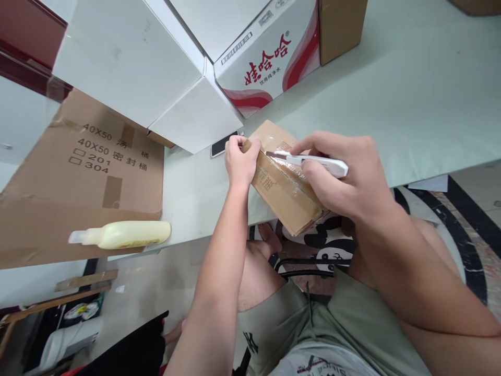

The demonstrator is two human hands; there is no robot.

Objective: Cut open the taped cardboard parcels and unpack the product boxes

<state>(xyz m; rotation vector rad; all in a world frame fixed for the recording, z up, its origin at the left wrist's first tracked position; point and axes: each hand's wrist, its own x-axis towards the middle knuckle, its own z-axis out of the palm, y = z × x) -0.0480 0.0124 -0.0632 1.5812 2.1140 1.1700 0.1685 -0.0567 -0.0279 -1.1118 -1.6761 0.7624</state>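
Far left: a flattened brown carton [90, 172] printed "40X50" lies on the counter [410, 104], and its near edge juts past the counter's rim.
Bottle: a pale yellow plastic bottle [125, 234] is down on its side at the counter's front edge, resting partly on that flattened carton.
Behind: big white cartons [129, 57] are stacked at the back, and a phone [223, 144] peeks out from under their corner.
Left hand: here's the left hand [239, 163], forearm reaching straight up from below, fingers curled tight over the far left corner of the parcel and clamping it steady.
Parcel: the small taped cardboard parcel [285, 201] sits tilted at the counter's near edge, its lower end hanging out over the person's lap.
Knife: a white utility knife [313, 163] lies across the top of the parcel, blade tip on the clear tape, pointing toward the left hand.
Right hand: the right hand [344, 180] comes in from the right, wrist bent, wrapped around the knife handle with the index finger stretched along its top.
Back right: a red-and-white bottled-water carton [270, 52] stands beside a plain brown box [340, 26].
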